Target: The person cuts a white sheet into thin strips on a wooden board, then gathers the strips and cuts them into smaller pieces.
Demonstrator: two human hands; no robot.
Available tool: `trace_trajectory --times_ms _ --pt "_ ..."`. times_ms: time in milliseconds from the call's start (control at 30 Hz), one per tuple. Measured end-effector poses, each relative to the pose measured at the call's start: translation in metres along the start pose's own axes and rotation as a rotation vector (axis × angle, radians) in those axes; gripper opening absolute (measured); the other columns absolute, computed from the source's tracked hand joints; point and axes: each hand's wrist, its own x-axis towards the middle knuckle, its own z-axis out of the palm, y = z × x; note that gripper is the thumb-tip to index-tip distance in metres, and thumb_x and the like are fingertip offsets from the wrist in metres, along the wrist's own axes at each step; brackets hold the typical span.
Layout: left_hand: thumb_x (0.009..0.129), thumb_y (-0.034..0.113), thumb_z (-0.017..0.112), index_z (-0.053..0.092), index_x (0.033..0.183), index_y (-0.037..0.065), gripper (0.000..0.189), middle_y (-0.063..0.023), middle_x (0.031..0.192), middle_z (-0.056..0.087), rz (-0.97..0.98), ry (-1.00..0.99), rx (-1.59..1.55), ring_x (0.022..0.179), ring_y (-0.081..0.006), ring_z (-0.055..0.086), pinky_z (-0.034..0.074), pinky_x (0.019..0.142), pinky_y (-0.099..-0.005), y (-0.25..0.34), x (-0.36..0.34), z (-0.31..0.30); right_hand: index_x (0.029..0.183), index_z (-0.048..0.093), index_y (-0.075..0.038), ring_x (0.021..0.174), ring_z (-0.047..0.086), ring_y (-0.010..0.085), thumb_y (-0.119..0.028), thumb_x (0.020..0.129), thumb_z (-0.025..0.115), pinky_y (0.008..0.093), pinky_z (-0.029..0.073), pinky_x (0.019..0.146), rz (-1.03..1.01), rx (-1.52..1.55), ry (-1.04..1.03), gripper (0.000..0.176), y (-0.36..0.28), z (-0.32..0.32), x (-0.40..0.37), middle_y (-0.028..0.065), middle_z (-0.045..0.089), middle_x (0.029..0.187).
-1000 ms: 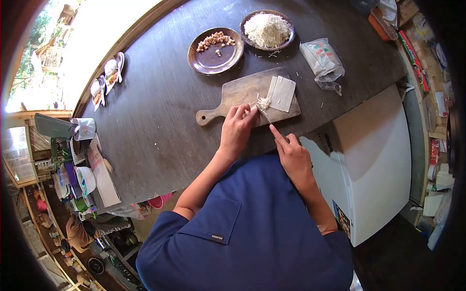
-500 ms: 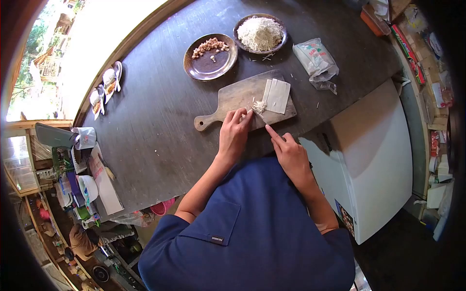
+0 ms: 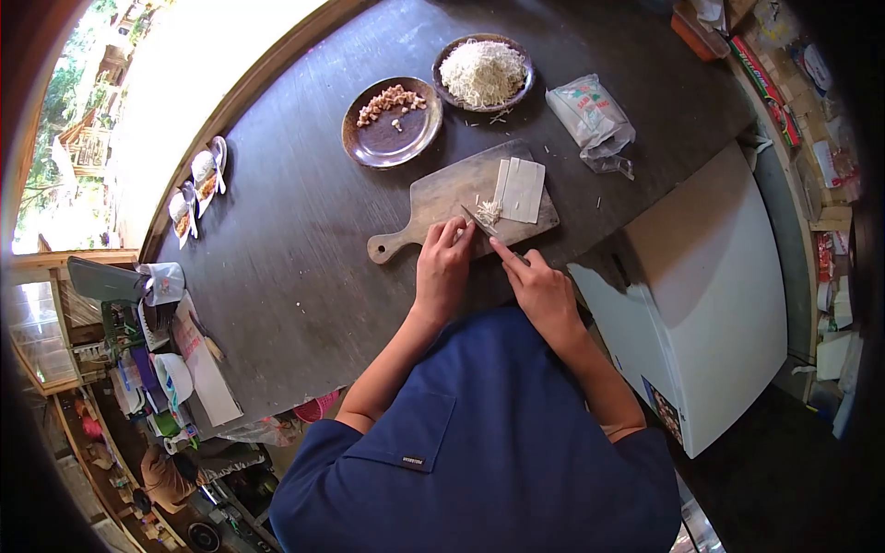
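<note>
My right hand (image 3: 546, 293) grips a small knife (image 3: 478, 221), its index finger stretched along the back of the blade. The blade slants over the wooden cutting board (image 3: 442, 200), its tip beside my left fingertips. My left hand (image 3: 442, 265) is closed at the board's near edge, its bent fingers pressing on a pale strip of dough sheet that is mostly hidden. Just beyond the blade lies a small heap of thin white shreds (image 3: 488, 212). Flat white dough sheets (image 3: 523, 192) rest on the right part of the board.
Beyond the board stand a brown plate (image 3: 392, 147) with diced pinkish-brown pieces and a bowl (image 3: 527, 88) heaped with white shreds. A plastic packet (image 3: 590, 115) lies to their right. Two spoons (image 3: 207, 175) with food sit at the left table edge; a white fridge (image 3: 719, 304) stands at right.
The knife blade has shifted and now shows more plainly by my left fingertips. My right hand has moved slightly left. The whole view has shifted a little.
</note>
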Motion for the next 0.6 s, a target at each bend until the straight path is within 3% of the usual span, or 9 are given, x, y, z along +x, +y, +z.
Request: trace_trajectory --times_ms 600 --pt "0.084 0.003 0.066 0.071 0.124 0.000 0.040 -0.0093 0.118 0.065 -0.003 0.004 0.005 0.109 -0.0276 0.063 0.056 0.095 -0.0378 0.002 0.000 -0.001 0.156 0.055 -0.042 0.067 0.072 0.0362 -0.026 0.106 0.065 0.0487 0.061 0.061 0.025 0.065 0.007 0.053 -0.001 -0.003 -0.001 0.0121 0.060 0.091"
